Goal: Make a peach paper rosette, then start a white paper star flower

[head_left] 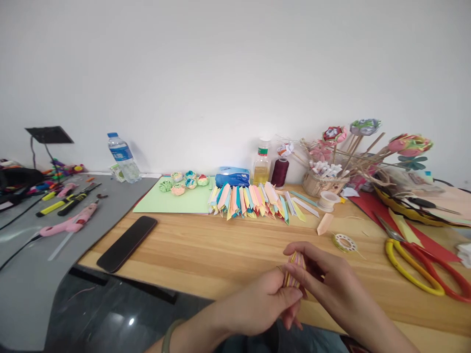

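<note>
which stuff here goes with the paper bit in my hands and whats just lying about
Likely in use:
- layered paper piece, held in both hands
- folded paper strips
- white thread spool
- maybe the scissors

Seemingly just lying about:
- smartphone
- water bottle
- blue tissue pack

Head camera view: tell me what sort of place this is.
Probably a paper-craft workspace: folded paper strips are massed on the wooden table, paper flowers stand in a basket, and a pink hot glue gun lies nearby.
</note>
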